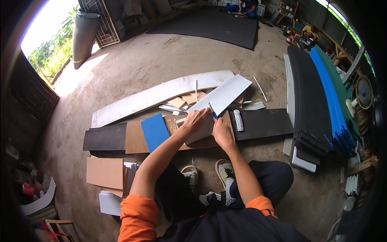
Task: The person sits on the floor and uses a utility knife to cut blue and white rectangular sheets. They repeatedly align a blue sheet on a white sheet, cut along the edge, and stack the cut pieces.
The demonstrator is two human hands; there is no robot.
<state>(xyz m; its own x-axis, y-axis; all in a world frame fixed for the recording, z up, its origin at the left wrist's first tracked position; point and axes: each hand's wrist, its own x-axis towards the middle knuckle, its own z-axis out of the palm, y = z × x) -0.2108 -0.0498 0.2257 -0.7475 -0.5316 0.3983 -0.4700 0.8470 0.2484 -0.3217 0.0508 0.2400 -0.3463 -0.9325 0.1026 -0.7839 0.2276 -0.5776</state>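
The right hand [223, 132] is closed around a blue-handled cutter [215, 116], whose thin tip points away from the person. The left hand [196, 122] is just beside it, fingers curled down at the white panel [226, 95]; whether they pinch anything cannot be told. The panel lies slantwise directly beyond both hands, its far end reaching up and to the right, its near end beneath them.

The left hand and forearm cover part of the panel and of the brown board [136, 137] below, so the near edge is hard to follow. Where the cutter's tip meets the panel is too small to make out.

Left of the hands, a blue sheet [155, 132] rests across the brown board, near the left forearm. On the right, a short white strip [238, 120] lies on a dark panel [264, 125]. Beyond, tan offcuts [177, 102] and white scraps crowd between a long white board [161, 95] and the brown one, partly hidden by the panel. Tan sheets [105, 172] are stacked on the floor at lower left. Black sheets [308, 97] and blue sheets [329, 88] stand at far right. Two other people sit in the background, their hands indistinct.
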